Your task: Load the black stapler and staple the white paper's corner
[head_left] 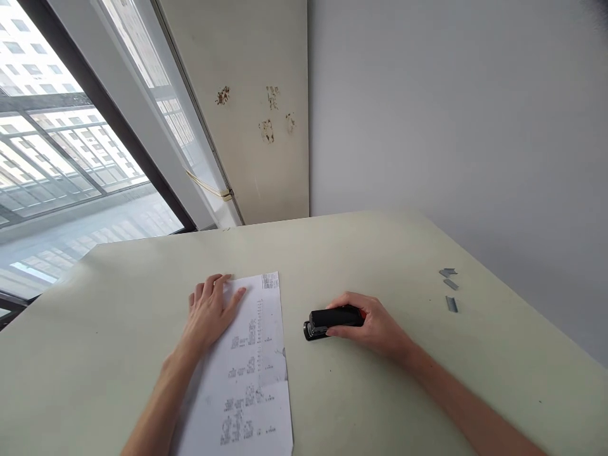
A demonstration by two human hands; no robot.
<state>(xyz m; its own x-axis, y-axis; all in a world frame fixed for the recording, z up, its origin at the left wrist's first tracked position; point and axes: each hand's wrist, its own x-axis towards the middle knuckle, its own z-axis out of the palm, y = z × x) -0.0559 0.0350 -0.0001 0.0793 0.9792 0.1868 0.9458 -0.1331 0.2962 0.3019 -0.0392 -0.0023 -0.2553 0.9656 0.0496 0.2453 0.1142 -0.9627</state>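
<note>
One black stapler (327, 317), on the surface (361, 253) right of one printed sheet (273, 386) and apart from it, nose pointing left at the paper, long axis crosswise. Right hand (375, 324) curled around the stapler's rear; left hand (209, 316) loosely spread on the sheet, gripping nothing. Step apparently in hand: steadying paper, readying stapler; next move seemingly calls for bringing its mouth to the sheet's edge.
</note>
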